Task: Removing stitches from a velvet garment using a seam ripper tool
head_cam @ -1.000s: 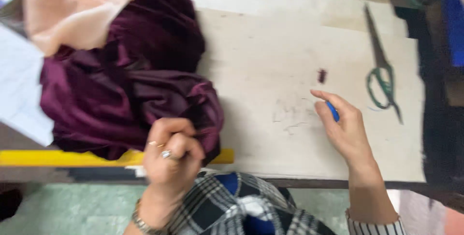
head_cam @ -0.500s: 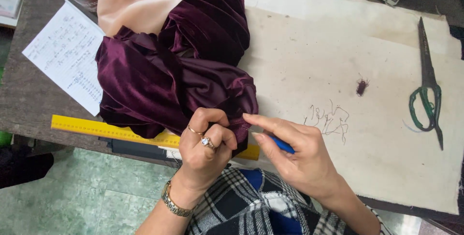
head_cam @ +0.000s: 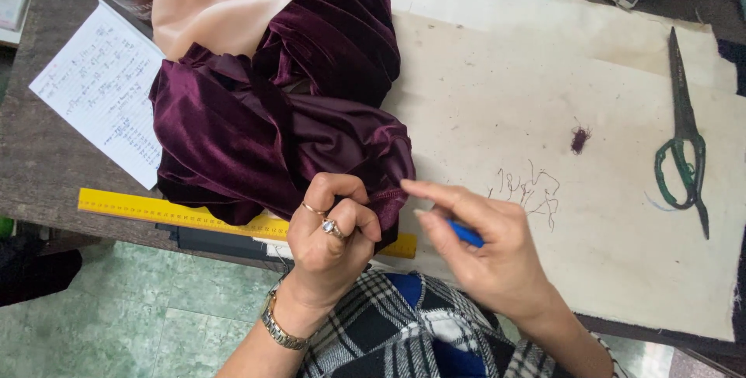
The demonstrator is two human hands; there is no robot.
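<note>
Head view: left hand point(head_cam: 330, 234) pinches maroon velvet point(head_cam: 264, 121); right hand point(head_cam: 486, 250) grips blue chalk point(head_cam: 466, 233) beside lined white sheet point(head_cam: 105, 87).

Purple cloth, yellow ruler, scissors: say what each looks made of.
Purple cloth: probably velvet, with soft sheen along its folds; the left hand pinches its edge. Yellow ruler: likely plastic or painted metal, flat and evenly coloured. Scissors: dark metal blades, green-coated handles.

Dark purple velvet fabric point(head_cam: 256, 125), bunched in loose glossy folds, lies just beyond the left hand point(head_cam: 330, 242), its near edge pinched there; blue chalk piece point(head_cam: 466, 233) lies under the right hand's point(head_cam: 486, 250) fingers
</note>
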